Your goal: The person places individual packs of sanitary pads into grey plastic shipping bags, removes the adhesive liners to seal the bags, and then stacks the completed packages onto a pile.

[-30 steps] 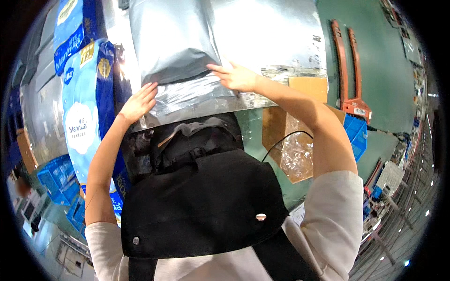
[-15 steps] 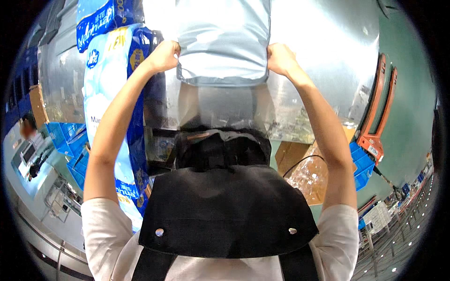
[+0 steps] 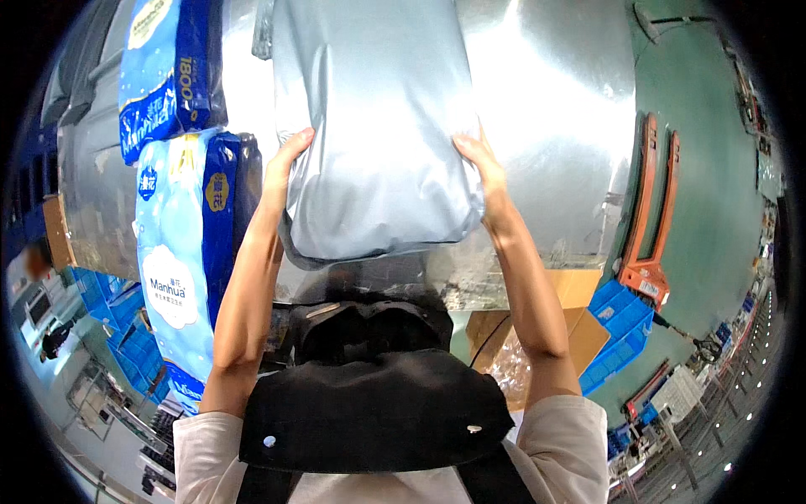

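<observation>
The shiny steel desk (image 3: 554,126) fills the upper half of the view, its near edge running roughly from nine to three o'clock just above the person's chest. On it, at twelve o'clock, lies the grey plastic mailer bag (image 3: 378,126), plump and full, its rounded lower end overhanging toward the person. Two blue tissue packs (image 3: 180,244) lie along the desk at ten o'clock, just beside the bag's left edge. An orange pallet jack (image 3: 651,210) stands on the green floor at three o'clock, with blue crates (image 3: 621,328) and a cardboard box (image 3: 571,323) below it at four o'clock.

The left hand (image 3: 285,164) presses flat against the bag's left side; the right hand (image 3: 480,164) does the same on the right. Both are spread wide apart, palms inward, clamping the bag between them rather than closing around any fold.

The step in hand looks like settling or shifting this bag on the desk. The film is probably slick, so even pressure from both palms matters; squeezing one side harder would likely twist it toward the tissue packs. Keeping the weight over the desk, not the overhang, should stop it sliding off.
</observation>
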Motion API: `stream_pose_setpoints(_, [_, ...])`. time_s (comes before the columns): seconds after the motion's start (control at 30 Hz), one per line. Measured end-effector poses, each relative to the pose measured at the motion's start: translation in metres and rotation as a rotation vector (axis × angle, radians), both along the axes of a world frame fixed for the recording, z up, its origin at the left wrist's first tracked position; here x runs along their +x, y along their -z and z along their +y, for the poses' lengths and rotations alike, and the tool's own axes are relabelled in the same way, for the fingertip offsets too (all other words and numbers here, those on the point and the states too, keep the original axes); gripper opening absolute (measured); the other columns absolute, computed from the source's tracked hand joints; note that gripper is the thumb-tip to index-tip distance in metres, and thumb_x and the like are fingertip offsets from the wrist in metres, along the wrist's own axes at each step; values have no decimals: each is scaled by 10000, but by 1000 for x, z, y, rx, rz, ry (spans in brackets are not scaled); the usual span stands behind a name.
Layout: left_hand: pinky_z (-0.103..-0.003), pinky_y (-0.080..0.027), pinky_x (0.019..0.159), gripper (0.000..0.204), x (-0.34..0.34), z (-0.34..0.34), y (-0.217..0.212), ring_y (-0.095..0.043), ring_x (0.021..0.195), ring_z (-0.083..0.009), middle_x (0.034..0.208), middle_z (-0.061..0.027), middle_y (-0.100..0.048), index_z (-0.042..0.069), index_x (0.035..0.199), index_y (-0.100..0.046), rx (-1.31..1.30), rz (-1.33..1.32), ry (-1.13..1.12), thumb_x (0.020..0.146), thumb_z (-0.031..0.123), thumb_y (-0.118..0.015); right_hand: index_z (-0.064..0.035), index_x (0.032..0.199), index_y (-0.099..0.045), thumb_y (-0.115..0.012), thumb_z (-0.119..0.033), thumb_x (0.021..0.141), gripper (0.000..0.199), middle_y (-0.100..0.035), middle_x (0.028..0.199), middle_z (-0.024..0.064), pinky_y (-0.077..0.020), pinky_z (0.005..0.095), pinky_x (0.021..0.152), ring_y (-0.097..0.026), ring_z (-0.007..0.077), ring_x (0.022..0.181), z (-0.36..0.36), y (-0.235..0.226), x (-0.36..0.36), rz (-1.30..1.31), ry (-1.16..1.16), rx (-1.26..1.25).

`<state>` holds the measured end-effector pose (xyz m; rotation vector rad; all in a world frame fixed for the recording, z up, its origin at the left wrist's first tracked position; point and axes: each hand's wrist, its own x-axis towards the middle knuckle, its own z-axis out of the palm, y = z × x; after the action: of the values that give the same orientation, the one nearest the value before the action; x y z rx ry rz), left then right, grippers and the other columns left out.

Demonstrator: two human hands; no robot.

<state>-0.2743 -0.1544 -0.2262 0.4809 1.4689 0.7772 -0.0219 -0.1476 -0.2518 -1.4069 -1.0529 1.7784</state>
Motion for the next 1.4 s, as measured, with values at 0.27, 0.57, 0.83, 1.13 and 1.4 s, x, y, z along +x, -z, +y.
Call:
stream_pose_setpoints(0.27, [-374,-303,998,758,119,31,-13,-398,1178,-310,1325,-154,-377,18,1221,-454,333,-186,250,703,557,-577,16,1229,-327,-485,-328,708,644,-421,1176,164,-365,383,900,-428,274,1067,-45,-62,120,-62,577,203])
stream_pose_setpoints(0.57, [-526,-211,991,345,64,10,-28,-342,1179,-319,1119,-140,-477,109,956,-617,1133,995,280,653,262,-680,54,1219,-417,-378,-207,875,433,-440,1267,177,-350,347,972,-427,291,1159,-1,-63,219,-591,752,423])
stream_pose_setpoints(0.83, [-315,-453,737,370,-350,-156,5,-594,829,-225,911,-130,-634,12,966,-624,123,1141,-154,811,337,-542,5,1019,-518,-550,-55,826,204,-553,906,74,-443,253,727,-531,132,802,-87,49,59,-628,-96,358])
stream_pose_setpoints(1.13, [-312,-437,847,531,-367,-194,16,-550,991,-213,1163,-111,-550,23,1185,-515,-152,-23,-159,841,427,-505,34,1335,-135,-637,-293,797,806,-394,1258,161,-366,300,909,-419,210,1113,-217,59,-310,313,-647,-137])
stream_pose_setpoints(1.4, [-325,-149,1059,1001,-336,-209,-71,-178,1305,-262,1422,-170,-174,21,1385,-98,69,166,475,649,339,-699,24,1224,-424,-568,-324,814,556,-505,1184,129,-333,315,952,-461,217,1099,-219,15,-324,515,-201,-596])
